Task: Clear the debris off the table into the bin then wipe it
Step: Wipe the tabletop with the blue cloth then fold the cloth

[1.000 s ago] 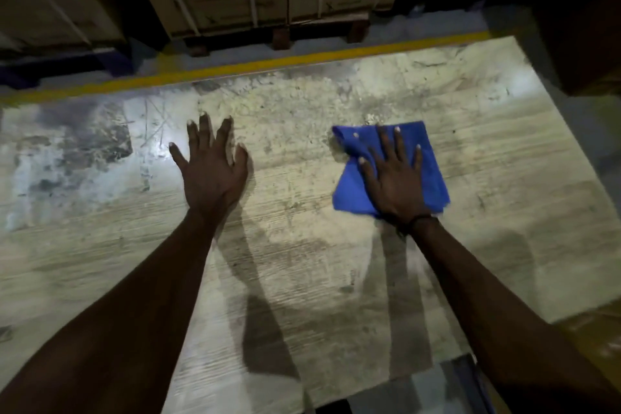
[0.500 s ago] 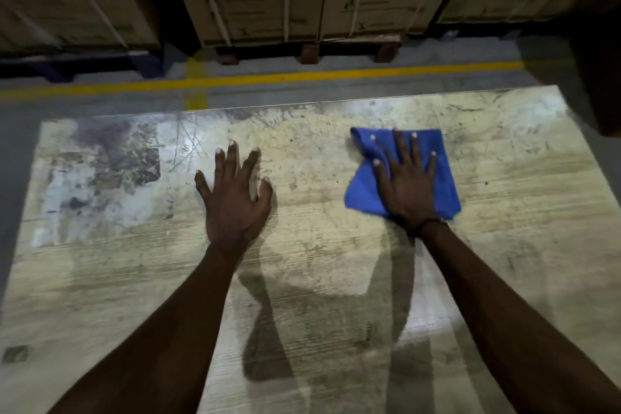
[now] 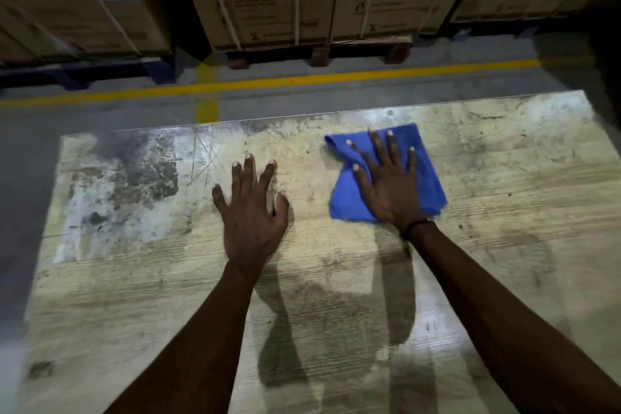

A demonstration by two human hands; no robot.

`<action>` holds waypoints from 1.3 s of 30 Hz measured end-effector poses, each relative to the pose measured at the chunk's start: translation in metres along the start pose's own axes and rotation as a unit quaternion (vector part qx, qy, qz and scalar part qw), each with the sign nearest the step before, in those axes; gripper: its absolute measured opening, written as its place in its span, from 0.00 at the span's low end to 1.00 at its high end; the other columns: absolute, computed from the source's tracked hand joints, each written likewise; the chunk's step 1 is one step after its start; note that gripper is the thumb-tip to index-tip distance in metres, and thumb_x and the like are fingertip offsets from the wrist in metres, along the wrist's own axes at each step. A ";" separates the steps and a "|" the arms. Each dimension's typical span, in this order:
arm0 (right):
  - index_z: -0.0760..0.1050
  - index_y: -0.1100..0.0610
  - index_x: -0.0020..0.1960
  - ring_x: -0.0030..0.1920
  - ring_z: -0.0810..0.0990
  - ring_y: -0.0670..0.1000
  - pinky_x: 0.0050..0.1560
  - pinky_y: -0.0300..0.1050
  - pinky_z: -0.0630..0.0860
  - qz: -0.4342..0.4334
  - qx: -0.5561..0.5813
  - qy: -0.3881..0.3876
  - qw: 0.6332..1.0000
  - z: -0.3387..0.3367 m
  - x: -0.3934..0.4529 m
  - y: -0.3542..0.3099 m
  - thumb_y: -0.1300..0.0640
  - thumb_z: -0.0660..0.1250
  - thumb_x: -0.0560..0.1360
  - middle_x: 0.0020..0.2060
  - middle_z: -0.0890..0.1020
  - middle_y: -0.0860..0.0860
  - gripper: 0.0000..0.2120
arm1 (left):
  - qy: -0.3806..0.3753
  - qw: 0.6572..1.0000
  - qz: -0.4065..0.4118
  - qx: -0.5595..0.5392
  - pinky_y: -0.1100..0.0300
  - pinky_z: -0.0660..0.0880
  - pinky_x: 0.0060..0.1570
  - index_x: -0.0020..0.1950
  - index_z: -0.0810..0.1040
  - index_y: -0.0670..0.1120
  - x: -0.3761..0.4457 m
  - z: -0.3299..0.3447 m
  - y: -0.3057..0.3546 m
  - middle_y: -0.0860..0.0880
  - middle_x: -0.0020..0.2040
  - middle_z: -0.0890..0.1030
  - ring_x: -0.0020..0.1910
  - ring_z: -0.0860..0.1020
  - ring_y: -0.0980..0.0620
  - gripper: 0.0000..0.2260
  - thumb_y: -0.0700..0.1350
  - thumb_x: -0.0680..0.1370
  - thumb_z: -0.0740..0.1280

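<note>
The right hand pressed flat, fingers straight, on the blue cloth near the bench's far edge, the left hand lay flat and empty beside it, and a hard push might slide the cloth off.

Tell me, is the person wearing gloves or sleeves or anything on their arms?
No gloves and no sleeves: both forearms are bare as far up as the picture shows. The left hand wears nothing, with no ring or watch visible. The right hand has one thing by it, a thin dark band around the wrist. The fingernails on both hands are short and unpainted.
</note>
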State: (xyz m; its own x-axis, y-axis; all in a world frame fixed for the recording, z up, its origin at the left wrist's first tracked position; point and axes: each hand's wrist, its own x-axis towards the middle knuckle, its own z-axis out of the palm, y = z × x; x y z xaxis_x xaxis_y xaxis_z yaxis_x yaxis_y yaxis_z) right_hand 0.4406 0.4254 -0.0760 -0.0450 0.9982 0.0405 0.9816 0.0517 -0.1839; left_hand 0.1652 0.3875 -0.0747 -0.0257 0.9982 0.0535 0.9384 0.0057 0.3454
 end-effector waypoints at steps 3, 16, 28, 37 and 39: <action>0.59 0.36 0.82 0.84 0.53 0.58 0.78 0.73 0.50 0.028 0.022 0.013 0.999 0.003 0.058 -0.024 0.37 0.48 0.85 0.84 0.59 0.48 0.25 | -0.004 1.000 0.003 -0.015 0.32 0.45 0.79 0.84 0.59 0.58 0.000 0.001 -0.001 0.52 0.87 0.50 0.86 0.47 0.48 0.28 0.59 0.83 0.56; 0.54 0.35 0.83 0.85 0.48 0.55 0.80 0.69 0.49 -0.017 -0.014 -0.007 1.000 0.005 -0.041 -0.040 0.38 0.49 0.85 0.85 0.54 0.46 0.26 | -0.020 0.996 0.040 -0.081 0.36 0.50 0.80 0.82 0.66 0.51 -0.003 -0.022 -0.035 0.48 0.84 0.60 0.84 0.56 0.47 0.26 0.56 0.84 0.54; 0.58 0.36 0.82 0.85 0.50 0.57 0.79 0.71 0.47 -0.084 0.028 0.009 0.996 0.037 0.000 -0.188 0.37 0.49 0.85 0.84 0.58 0.48 0.25 | -0.004 1.000 0.014 0.007 0.34 0.48 0.79 0.84 0.60 0.55 0.017 -0.058 -0.157 0.49 0.86 0.56 0.85 0.53 0.44 0.27 0.59 0.85 0.53; 0.55 0.33 0.82 0.85 0.49 0.56 0.79 0.71 0.47 0.063 0.021 0.023 0.998 0.025 -0.024 -0.143 0.36 0.47 0.85 0.84 0.55 0.46 0.25 | 0.002 1.000 0.007 -0.021 0.35 0.44 0.80 0.84 0.62 0.55 0.017 -0.061 -0.155 0.49 0.85 0.57 0.85 0.52 0.46 0.27 0.60 0.84 0.53; 0.59 0.35 0.82 0.84 0.52 0.58 0.78 0.74 0.49 0.079 0.028 0.028 0.996 0.031 0.004 -0.164 0.36 0.48 0.84 0.84 0.58 0.48 0.26 | 0.001 1.000 0.008 -0.026 0.35 0.44 0.80 0.83 0.62 0.55 0.018 -0.060 -0.156 0.49 0.86 0.57 0.85 0.52 0.46 0.27 0.59 0.84 0.54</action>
State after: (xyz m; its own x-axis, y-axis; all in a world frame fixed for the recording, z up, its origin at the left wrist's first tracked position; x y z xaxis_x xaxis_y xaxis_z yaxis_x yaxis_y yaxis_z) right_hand 0.2738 0.4219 -0.0761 0.1206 0.9909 0.0603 0.9637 -0.1022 -0.2467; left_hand -0.0024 0.4013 -0.0719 -0.0122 0.9981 0.0607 0.9194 -0.0127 0.3932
